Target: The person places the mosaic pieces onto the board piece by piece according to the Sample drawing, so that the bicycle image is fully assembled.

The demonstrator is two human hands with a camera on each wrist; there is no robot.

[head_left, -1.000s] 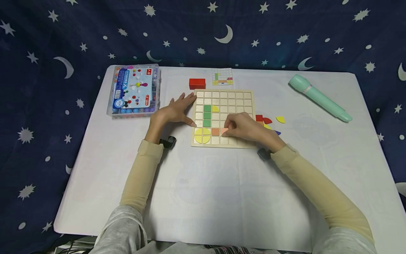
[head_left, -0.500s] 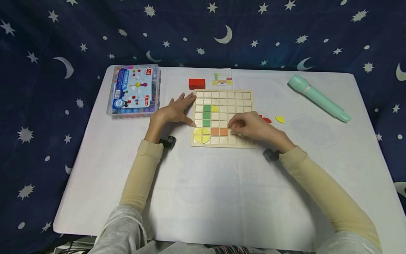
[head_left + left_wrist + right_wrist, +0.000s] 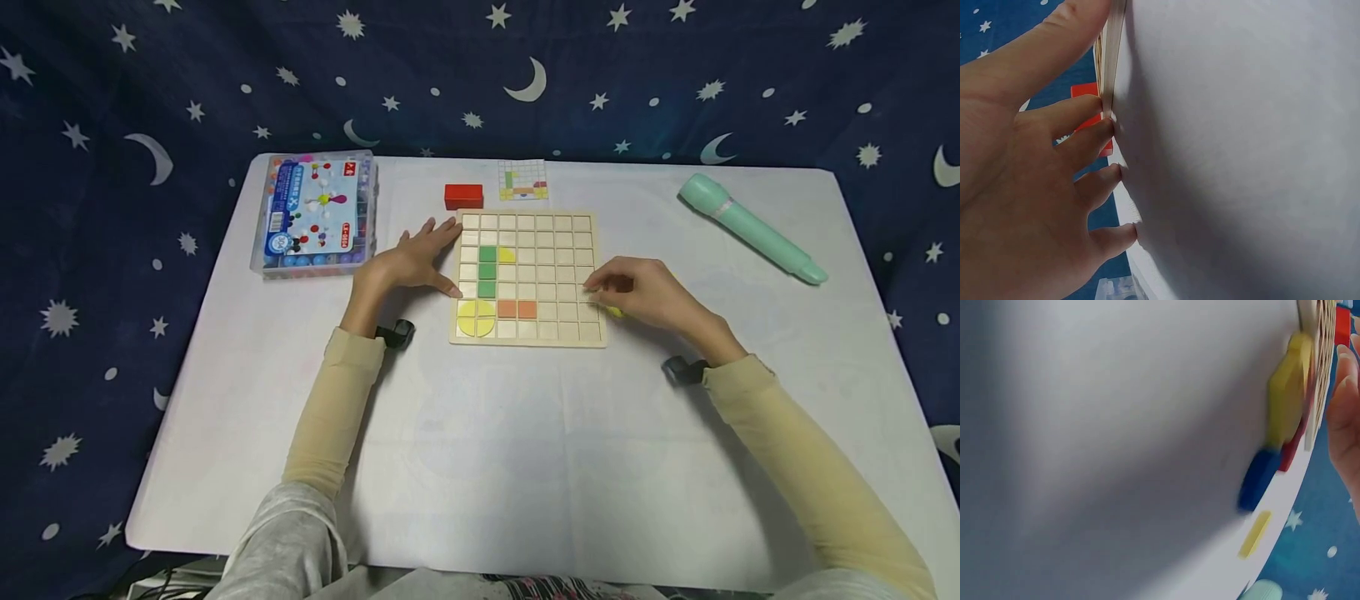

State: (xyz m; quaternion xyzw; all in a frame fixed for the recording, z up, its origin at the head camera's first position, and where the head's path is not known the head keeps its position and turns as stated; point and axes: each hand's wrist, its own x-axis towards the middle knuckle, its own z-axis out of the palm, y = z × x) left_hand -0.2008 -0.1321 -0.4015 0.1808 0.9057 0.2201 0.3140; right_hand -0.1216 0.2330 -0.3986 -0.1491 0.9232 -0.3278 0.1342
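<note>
A wooden grid board [image 3: 558,331] lies flat on the white table. My left hand [image 3: 412,260] rests spread along its left edge; in the left wrist view its fingertips [image 3: 1102,187] are down by the tabletop. My right hand [image 3: 647,292] hovers over the board's right edge, fingers loosely bent, no piece visible between them. Under it lie loose pieces, mostly hidden from the head view: a yellow piece [image 3: 1285,400], a blue piece [image 3: 1259,480] and a red piece [image 3: 1290,450]. On the board sit green squares [image 3: 487,271], orange squares [image 3: 527,309] and yellow quarter-circles [image 3: 486,327].
Behind the board are a red block [image 3: 463,197] and a small pattern card [image 3: 522,180]. A clear box of coloured beads [image 3: 313,212] stands at the back left. The mint-green microphone-shaped object [image 3: 753,229] lies at the back right.
My right hand has left the second orange square, which lies in its cell, and moved right to the loose pieces beside the board. My left hand has stayed in place.
</note>
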